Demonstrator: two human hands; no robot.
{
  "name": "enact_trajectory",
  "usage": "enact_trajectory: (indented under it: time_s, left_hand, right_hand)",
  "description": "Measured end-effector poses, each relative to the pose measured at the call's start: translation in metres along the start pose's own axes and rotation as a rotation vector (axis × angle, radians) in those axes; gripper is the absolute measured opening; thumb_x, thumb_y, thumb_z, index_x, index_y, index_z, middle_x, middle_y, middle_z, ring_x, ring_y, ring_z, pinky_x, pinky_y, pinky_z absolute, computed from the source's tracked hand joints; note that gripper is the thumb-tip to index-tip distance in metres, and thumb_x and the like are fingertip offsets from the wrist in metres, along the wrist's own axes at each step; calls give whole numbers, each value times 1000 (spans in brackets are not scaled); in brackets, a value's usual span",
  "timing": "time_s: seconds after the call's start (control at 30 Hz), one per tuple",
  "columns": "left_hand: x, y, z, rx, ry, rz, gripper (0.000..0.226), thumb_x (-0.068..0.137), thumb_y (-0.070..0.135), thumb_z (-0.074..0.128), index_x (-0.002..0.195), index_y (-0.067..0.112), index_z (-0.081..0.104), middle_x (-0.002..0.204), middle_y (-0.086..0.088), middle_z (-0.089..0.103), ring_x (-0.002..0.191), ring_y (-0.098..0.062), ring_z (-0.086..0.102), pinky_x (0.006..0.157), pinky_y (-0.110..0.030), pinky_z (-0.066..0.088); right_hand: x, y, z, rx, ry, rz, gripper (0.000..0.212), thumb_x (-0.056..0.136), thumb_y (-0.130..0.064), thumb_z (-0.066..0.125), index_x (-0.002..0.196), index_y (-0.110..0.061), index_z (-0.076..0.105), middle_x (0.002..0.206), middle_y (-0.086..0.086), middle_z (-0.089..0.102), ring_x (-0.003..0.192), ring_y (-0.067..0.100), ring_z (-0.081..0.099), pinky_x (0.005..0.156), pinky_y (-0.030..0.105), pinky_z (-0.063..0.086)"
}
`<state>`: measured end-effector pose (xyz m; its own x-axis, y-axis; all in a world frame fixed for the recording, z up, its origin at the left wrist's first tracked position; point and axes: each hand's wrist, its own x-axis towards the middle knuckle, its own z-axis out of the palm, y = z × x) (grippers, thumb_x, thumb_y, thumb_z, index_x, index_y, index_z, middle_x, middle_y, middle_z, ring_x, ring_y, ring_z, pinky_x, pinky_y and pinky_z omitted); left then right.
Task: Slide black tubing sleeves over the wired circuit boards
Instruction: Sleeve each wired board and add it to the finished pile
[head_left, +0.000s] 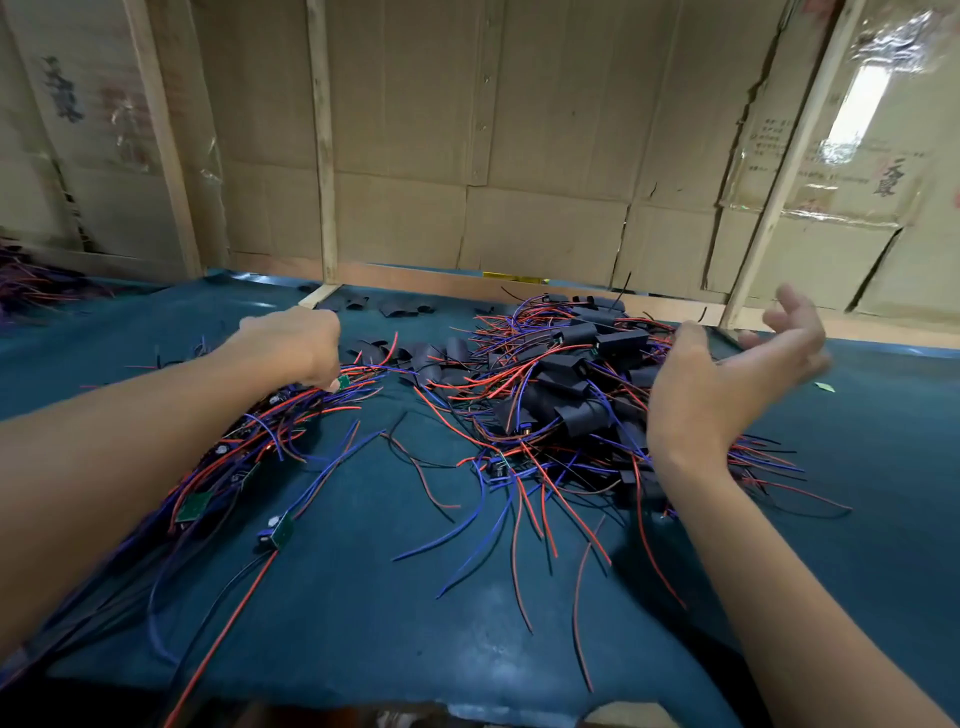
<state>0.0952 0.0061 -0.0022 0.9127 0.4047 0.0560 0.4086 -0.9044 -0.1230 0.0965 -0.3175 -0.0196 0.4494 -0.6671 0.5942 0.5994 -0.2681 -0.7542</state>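
Note:
A heap of sleeved boards (566, 384) with red, blue and black wires lies right of centre on the blue mat (363, 597). Empty black tubing sleeves (415, 356) lie flat behind it, with more at the back edge. Bare green circuit boards (192, 506) with wires stretch in a strand under my left forearm. My left hand (296, 340) reaches down into the far end of that strand, its fingertips pinching a small green board (344, 383). My right hand (727, 374) hovers over the right side of the heap, palm turned inward, fingers spread, holding nothing.
Cardboard panels on wooden battens (324, 156) wall off the back of the bench. Another bundle of wires (31, 280) lies at the far left edge. Loose wire tails (519, 519) fan toward the front of the mat.

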Motion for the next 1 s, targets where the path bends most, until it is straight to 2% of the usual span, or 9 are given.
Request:
enact_trajectory:
  time_s: [0.1, 0.2, 0.27, 0.4, 0.5, 0.67, 0.73, 0.83, 1.0]
  left_hand:
    - [9, -5, -1, -67, -73, 36, 33, 79, 39, 77, 96, 13, 66, 102, -6, 67, 94, -29, 63, 91, -42, 55]
    - [9, -5, 4, -34, -153, 50, 40, 82, 40, 77, 100, 12, 54, 107, -5, 59, 100, -31, 60, 93, -39, 52]
    - [4, -5, 8, -23, -146, 67, 34, 83, 37, 76, 93, 15, 53, 96, -3, 58, 95, -29, 59, 92, -39, 53]
    - [-9, -6, 8, -159, -52, 63, 25, 83, 30, 79, 86, 10, 64, 97, -10, 67, 93, -30, 63, 86, -37, 55]
    - [-17, -10, 0, -281, -18, 44, 20, 87, 34, 76, 94, 15, 72, 105, -10, 68, 100, -32, 63, 92, -41, 53]
    - [-24, -9, -15, -368, 101, 11, 23, 87, 48, 73, 86, 24, 71, 106, -6, 66, 107, -34, 60, 99, -45, 43]
    - [-24, -8, -20, -426, 181, 85, 26, 93, 42, 68, 83, 18, 70, 98, -9, 69, 97, -34, 65, 92, -44, 49]
    - [-25, -5, -32, -667, 251, 232, 21, 101, 30, 56, 87, 16, 61, 80, -1, 73, 70, -24, 72, 65, -32, 53]
    - [-35, 4, -67, -896, 462, 414, 10, 103, 30, 48, 97, 22, 50, 72, 5, 70, 52, -12, 69, 43, -29, 47]
  right_hand:
    - [-10, -1, 2, -7, -67, -94, 57, 81, -10, 65, 135, -15, 46, 127, 4, 41, 104, 15, 49, 97, 39, 45]
    - [-16, 2, 3, 28, -230, -195, 35, 85, -2, 61, 118, -15, 58, 116, 5, 51, 88, 12, 56, 78, 31, 49]
    - [-22, 5, 3, 26, -385, -371, 25, 84, 8, 59, 100, -8, 67, 105, 9, 55, 82, 11, 57, 68, 23, 46]
    - [-44, 8, 9, 55, -596, -570, 23, 78, 17, 61, 83, -3, 72, 93, 12, 59, 87, 5, 53, 70, 14, 40]
    - [-56, 10, 11, 90, -701, -588, 21, 77, 16, 63, 82, -2, 73, 92, 9, 61, 86, 7, 56, 76, 13, 41]
    - [-60, 16, 10, 96, -771, -564, 18, 80, 12, 62, 82, -2, 73, 93, 7, 61, 85, 9, 58, 76, 14, 41]
    - [-61, 19, 9, 80, -790, -545, 20, 79, 13, 62, 84, -3, 73, 94, 7, 62, 87, 10, 59, 77, 16, 44]
    - [-66, 20, 7, 61, -853, -525, 26, 80, 14, 63, 94, -6, 73, 99, 4, 62, 90, 10, 61, 80, 18, 46]
    - [-79, 14, 8, 81, -1005, -304, 23, 94, -16, 65, 116, -25, 65, 96, -13, 62, 71, 7, 63, 65, 13, 43]
